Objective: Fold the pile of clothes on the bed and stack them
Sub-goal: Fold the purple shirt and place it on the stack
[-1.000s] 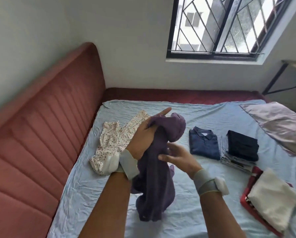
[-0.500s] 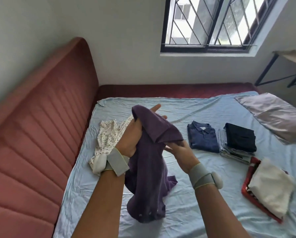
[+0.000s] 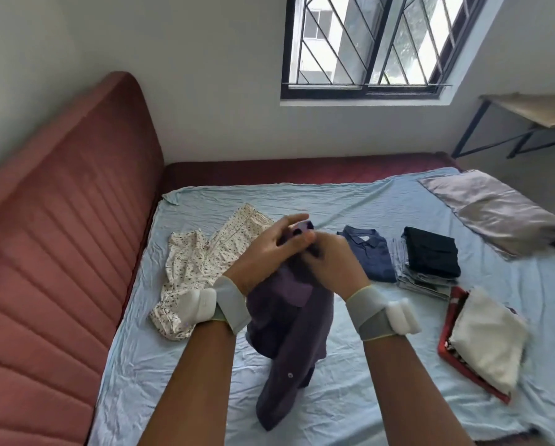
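Observation:
A purple garment (image 3: pixel 289 329) hangs crumpled above the light blue bed sheet (image 3: pixel 350 397), its lower end touching the sheet. My left hand (image 3: pixel 266 252) and my right hand (image 3: pixel 330 262) are close together at its top, both gripping the fabric there. A white floral garment (image 3: pixel 202 262) lies unfolded on the sheet, left of my hands. Folded items lie to the right: a navy shirt (image 3: pixel 371 252), a black piece (image 3: pixel 430 251) on a grey folded stack (image 3: pixel 414 280), and a cream piece (image 3: pixel 488 336) on a red one (image 3: pixel 453 349).
A padded red headboard (image 3: pixel 60 252) runs along the left side of the bed. A grey pillow (image 3: pixel 494 210) lies at the far right. A barred window (image 3: pixel 375 43) is in the wall behind, and a table (image 3: pixel 533 107) stands at the upper right.
My two hands have come together at the top of the purple garment, which earlier was draped over the left hand; the garment now hangs lower and bunched below them.

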{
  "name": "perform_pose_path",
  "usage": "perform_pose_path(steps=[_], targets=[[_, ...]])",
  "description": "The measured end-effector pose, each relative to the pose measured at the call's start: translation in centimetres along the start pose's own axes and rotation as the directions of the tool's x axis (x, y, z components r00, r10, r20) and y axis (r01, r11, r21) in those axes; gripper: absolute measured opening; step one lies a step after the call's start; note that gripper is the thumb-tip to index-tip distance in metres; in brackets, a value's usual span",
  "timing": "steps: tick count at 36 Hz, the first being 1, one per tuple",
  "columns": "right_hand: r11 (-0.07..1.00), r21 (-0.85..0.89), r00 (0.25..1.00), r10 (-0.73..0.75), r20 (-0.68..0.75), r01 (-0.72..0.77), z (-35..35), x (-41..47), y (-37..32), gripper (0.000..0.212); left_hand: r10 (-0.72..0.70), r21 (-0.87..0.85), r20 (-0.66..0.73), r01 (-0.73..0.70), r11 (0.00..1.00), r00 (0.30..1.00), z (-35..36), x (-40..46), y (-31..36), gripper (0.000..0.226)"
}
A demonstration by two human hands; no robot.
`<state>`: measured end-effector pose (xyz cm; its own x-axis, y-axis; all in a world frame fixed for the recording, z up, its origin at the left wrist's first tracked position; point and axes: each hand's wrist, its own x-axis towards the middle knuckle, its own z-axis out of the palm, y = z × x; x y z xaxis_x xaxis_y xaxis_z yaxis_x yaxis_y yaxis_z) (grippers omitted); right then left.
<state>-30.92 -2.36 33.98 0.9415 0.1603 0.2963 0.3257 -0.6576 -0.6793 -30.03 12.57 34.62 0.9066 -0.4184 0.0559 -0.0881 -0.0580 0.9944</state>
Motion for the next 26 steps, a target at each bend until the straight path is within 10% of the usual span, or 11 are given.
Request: perform_pose_path(steps=[4, 8, 13, 20, 26], targets=[[0.999, 0.051, 0.998, 0.007, -0.065, -0.003, -1.6, 0.5, 1.0, 0.012, -0.109, 0.18, 0.053, 0.098, 0.979, 0.993, -0.1, 0.9, 0.0, 0.032], [0.886, 0.417, 0.979, 0.196, 0.055, -0.201, -2.2, -0.6, 3.5, 0.023, 0.079, 0.264, -0.211, -0.021, 0.964, 0.974, -1.3, 2.5, 0.5, 0.015], [0.97, 0.152, 0.981, 0.188, 0.04, -0.192, -4.2, -1.6, 6.6, 0.042, 0.299, 0.498, -0.478, -0.026, 0.867, 0.826, -1.3, 3.7, 1.6, 0.019], [0.994, 0.043, 0.995, -0.096, -0.018, 0.097, -6.8, 0.8, 3.1, 0.032, 0.067, 0.647, -0.003, -0.05, 0.761, 0.998, 2.2, 3.9, 2.4, 0.046], [0.998, -0.021, 0.998, -0.059, 0.002, 0.059, -8.9, 0.8, 5.1, 0.027, 0.07, 0.75, -0.166, 0.08, 0.657, 0.984, 2.7, 4.9, 2.9, 0.038]])
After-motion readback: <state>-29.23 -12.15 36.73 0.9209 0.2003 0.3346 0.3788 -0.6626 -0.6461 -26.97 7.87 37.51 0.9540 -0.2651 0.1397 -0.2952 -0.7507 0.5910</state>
